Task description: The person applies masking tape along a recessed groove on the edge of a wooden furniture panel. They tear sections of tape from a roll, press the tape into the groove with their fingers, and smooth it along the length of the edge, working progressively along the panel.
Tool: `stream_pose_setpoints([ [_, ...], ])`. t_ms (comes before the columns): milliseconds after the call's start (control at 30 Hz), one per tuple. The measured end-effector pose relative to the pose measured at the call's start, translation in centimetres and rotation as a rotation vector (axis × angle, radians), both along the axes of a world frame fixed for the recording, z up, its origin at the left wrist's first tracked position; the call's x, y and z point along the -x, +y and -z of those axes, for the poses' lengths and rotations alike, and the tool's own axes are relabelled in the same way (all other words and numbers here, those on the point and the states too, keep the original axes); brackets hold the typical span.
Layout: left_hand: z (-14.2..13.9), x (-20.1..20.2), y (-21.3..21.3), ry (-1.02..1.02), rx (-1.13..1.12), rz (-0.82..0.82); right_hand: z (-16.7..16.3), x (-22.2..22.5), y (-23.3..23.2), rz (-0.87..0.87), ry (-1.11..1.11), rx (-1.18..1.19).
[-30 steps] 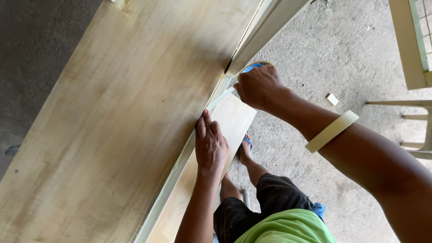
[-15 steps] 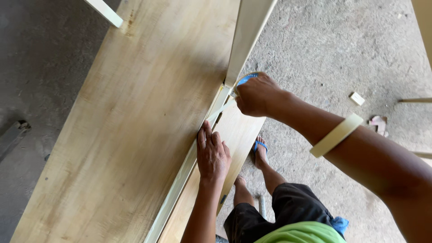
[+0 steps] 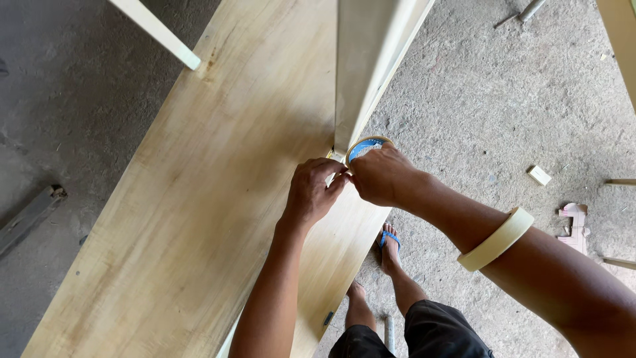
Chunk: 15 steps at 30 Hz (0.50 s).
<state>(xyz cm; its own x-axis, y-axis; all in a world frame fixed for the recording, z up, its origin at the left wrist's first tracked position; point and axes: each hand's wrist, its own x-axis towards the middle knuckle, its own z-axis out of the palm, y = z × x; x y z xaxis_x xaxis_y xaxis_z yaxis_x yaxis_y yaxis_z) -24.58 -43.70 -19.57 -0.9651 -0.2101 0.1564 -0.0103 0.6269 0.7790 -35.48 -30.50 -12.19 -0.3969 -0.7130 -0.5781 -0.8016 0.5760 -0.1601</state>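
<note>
Here my right hand (image 3: 383, 176) grips a tape roll (image 3: 366, 146) just beyond its knuckles; my left hand (image 3: 311, 192), touching it, pinches the tape end against the long wooden board (image 3: 218, 172) running away from me.

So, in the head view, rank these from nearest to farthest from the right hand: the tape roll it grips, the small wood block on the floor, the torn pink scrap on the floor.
1. tape roll, held in the right hand itself, at the board's edge.
2. small wood block, on the floor off to the right.
3. pink scrap, farther right and lower, near the frame edge.
</note>
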Motion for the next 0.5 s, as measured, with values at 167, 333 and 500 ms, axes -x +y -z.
stream_pose_setpoints([
  [167,1.4,0.2,-0.4,0.089,-0.039,0.03,1.9,-0.7,1.3,-0.016,0.031,0.052],
  [333,2.4,0.9,-0.2,0.107,-0.048,-0.121,2.6,-3.2,5.2,-0.174,0.168,0.608],
  [500,1.2,2.3,-2.0,-0.064,-0.453,0.027,-0.5,1.2,7.8,-0.069,0.305,0.833],
])
